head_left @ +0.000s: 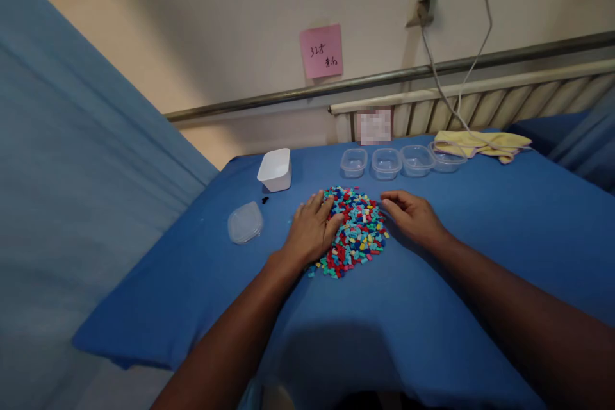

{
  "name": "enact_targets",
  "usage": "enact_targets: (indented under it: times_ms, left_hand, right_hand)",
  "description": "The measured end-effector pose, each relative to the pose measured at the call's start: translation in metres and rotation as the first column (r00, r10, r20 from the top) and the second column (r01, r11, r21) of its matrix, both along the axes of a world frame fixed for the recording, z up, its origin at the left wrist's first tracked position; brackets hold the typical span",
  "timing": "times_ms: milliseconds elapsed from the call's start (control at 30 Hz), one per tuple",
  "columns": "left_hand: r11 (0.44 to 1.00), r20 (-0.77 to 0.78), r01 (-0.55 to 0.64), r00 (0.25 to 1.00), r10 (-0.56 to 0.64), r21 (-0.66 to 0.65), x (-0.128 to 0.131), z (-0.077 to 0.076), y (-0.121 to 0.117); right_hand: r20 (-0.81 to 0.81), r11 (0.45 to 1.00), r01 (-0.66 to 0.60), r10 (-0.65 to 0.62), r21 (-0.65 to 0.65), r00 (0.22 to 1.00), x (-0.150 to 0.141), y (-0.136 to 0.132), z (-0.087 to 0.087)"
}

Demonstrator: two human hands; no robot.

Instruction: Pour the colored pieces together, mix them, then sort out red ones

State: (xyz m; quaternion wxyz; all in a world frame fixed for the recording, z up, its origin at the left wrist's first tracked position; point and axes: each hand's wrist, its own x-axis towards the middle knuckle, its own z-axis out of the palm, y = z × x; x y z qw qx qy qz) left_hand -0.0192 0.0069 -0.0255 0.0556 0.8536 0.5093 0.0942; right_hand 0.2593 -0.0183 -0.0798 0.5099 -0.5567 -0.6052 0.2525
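Note:
A heap of small, bright plastic bricks (355,230) in red, blue, turquoise, yellow and pink is spread on the blue tablecloth (317,314). Along the heap's left side lies my left hand (312,227), palm down, fingers stretched out and touching the pieces. My right hand (416,214) rests at the right edge of the heap, its fingers slightly bent and apart from the thumb. I see nothing held in either hand.
Several clear plastic containers (354,163) stand in a row behind the heap. A white tub (276,170), a small black object (265,200) and clear lids (245,223) are at left. A yellow cloth (480,143) lies at back right under a white cable (435,70).

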Motion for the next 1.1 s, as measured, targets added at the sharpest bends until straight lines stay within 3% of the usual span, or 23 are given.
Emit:
enact_targets:
  times_ms: [133,267,333,433,500,567,633,767,833,933,1033,1100]
  left_hand:
    - [0.999,0.041,-0.016,0.999,0.018,-0.035,0.018,0.001,0.007]
    - [0.993,0.085,0.115,0.990,-0.113,-0.019,0.021,0.004,-0.008]
    - [0.988,0.058,0.152,0.987,-0.152,0.004,0.021,0.006,-0.021]
    - [0.978,0.006,0.209,0.978,-0.209,0.014,0.021,0.009,-0.040]
    - [0.962,-0.025,0.275,0.961,-0.274,0.012,0.023,0.009,-0.046]
    - [0.952,-0.067,0.306,0.950,-0.305,0.008,0.024,0.009,-0.045]
    - [0.963,-0.114,0.268,0.958,-0.265,0.013,0.022,0.008,-0.037]
    - [0.997,-0.146,0.069,0.987,-0.063,0.038,0.013,0.009,-0.009]
    - [1.000,-0.134,-0.001,0.991,0.003,0.017,0.008,0.010,0.006]
    - [0.997,-0.077,-0.046,0.996,0.041,-0.056,0.011,0.011,0.019]
    - [0.997,-0.036,-0.041,0.999,0.038,-0.064,0.026,0.013,0.019]
    - [1.000,-0.037,0.010,0.999,-0.011,-0.021,0.039,0.014,0.010]
  right_hand:
    - [0.133,0.983,-0.182,0.176,0.036,0.975,-0.004,-0.005,0.002]
    - [0.089,0.943,-0.326,0.320,0.061,0.943,-0.005,-0.011,0.005]
    - [0.064,0.946,-0.318,0.314,0.063,0.947,-0.004,-0.010,0.004]
    - [0.060,0.977,-0.208,0.204,0.057,0.977,-0.001,-0.006,-0.002]
    - [0.090,0.986,-0.156,0.152,0.049,0.984,0.000,-0.003,-0.005]
    - [0.106,0.982,-0.184,0.178,0.046,0.978,0.000,-0.003,-0.006]
    - [0.096,0.964,-0.265,0.260,0.039,0.961,-0.002,-0.006,-0.005]
    - [0.082,0.922,-0.385,0.381,0.037,0.921,-0.005,-0.011,0.001]
    - [0.076,0.931,-0.362,0.358,0.047,0.930,-0.005,-0.011,0.003]
    - [0.078,0.980,-0.194,0.190,0.047,0.979,-0.002,-0.006,0.001]
    - [0.090,0.999,-0.033,0.029,0.040,0.995,0.002,0.001,-0.002]
    - [0.114,0.999,-0.030,0.026,0.032,0.993,0.003,0.003,-0.003]
